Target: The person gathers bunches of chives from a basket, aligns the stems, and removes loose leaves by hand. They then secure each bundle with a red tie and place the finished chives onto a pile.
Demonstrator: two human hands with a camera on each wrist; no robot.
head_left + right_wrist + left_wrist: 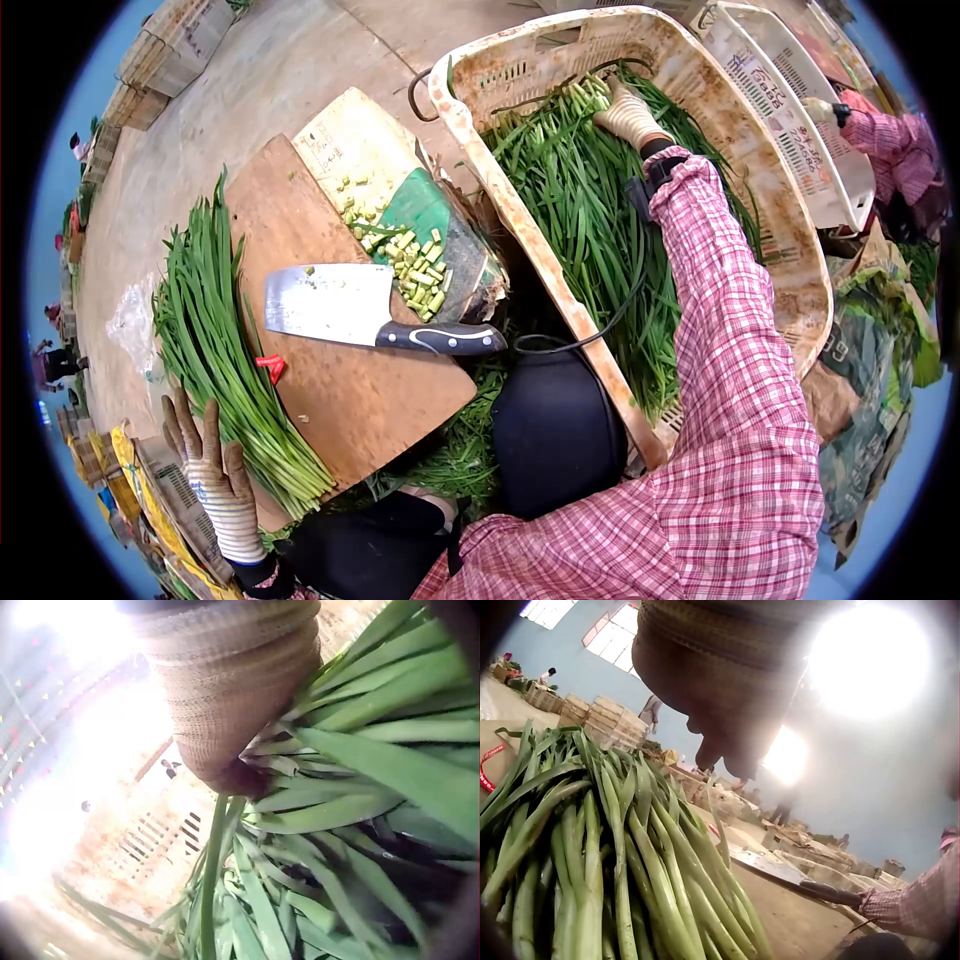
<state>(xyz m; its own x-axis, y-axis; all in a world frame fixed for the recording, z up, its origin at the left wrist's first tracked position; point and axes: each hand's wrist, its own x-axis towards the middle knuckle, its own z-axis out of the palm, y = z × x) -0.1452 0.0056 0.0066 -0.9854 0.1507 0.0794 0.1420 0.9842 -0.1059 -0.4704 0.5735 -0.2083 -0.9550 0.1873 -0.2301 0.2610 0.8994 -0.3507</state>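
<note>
My gloved right hand point(630, 112) reaches into the crate point(545, 245), its fingers bent around the stem ends of green leafy stalks point(600, 200); in the right wrist view the glove point(232, 697) meets the leaves point(375, 735). My gloved left hand point(218, 480) is raised with fingers extended, beside the stem ends of a stalk bundle point(215, 350) on the wooden board point(350, 410). In the left wrist view the glove point(712, 667) hangs above the bundle point(607, 855), apart from it. A cleaver point(330, 302) lies flat on the board, handle to the right.
Cut stem pieces point(420, 270) lie beside the board on a green and white surface. A red tag point(271, 367) is by the bundle. Another white crate point(790, 130) stands at the right, near a person's checked sleeve point(885, 140). Leaf scraps point(455, 465) lie between my legs.
</note>
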